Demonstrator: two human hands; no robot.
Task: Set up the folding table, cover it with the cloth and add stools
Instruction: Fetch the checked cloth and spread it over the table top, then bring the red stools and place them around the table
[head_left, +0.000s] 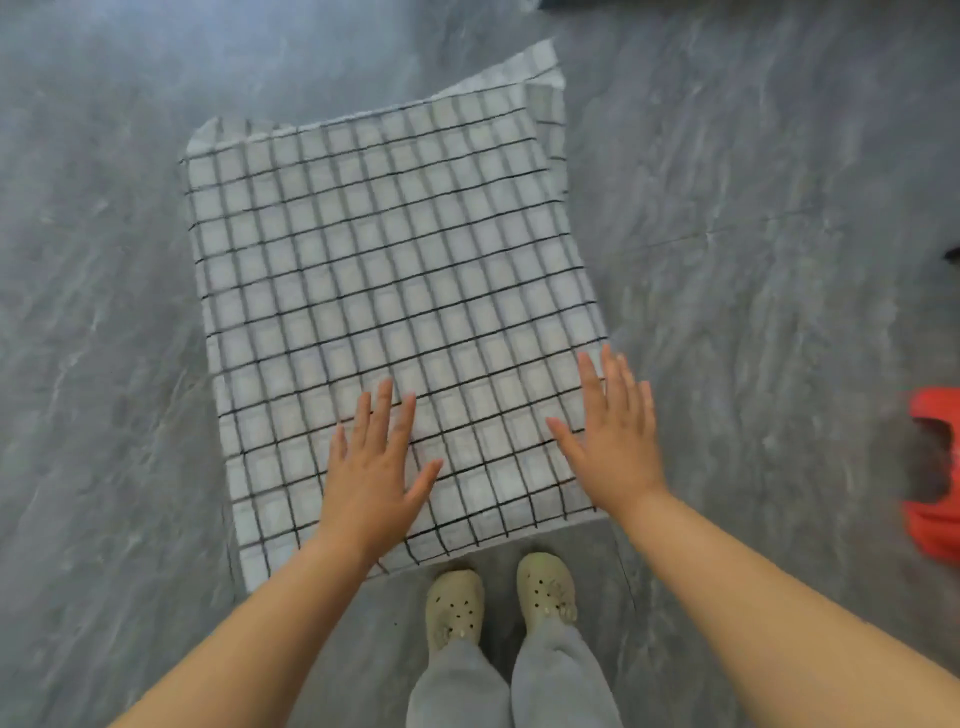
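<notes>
I watched the checked cloth (395, 270) lying spread and nearly flat, raised above the grey floor (104, 260). I judged the folding table stood under it, though the cloth hid the table completely. Both hands were over the cloth's near end with fingers straight and spread, gripping nothing: the left hand (371, 478) near the middle of that end, the right hand (613, 447) at its right border. I could not tell whether the palms pressed the fabric or hovered just above it.

The cloth looked thin, light and limp, likely to slide and bunch under a flat push. Its far right corner was doubled over, so I would pinch that corner and the hem to draw it straight. A red stool (935, 478) stood well to the right of the cloth.
</notes>
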